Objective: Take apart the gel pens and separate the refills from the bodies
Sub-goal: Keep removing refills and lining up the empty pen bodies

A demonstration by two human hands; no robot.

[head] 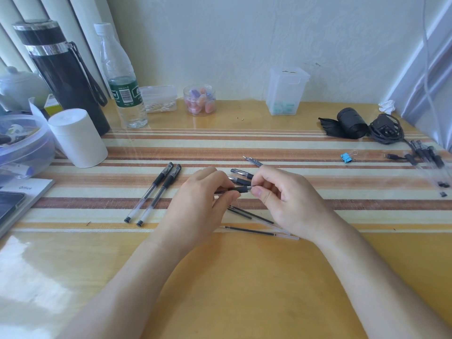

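Observation:
Both hands hold one gel pen level above the striped mat. My left hand grips its barrel; my right hand pinches the tip end by the black grip. Two whole capped pens lie side by side to the left. Two more pens or caps lie just behind the held one, partly hidden by my fingers. Loose black refills lie on the mat below my hands, with another thin part farther back. A bunch of clear pen bodies lies at the right edge.
At the left stand a white cylinder, a black flask, a water bottle and a plastic bowl. Small jars and a clear box line the wall. A blue binder clip and black cable lie right.

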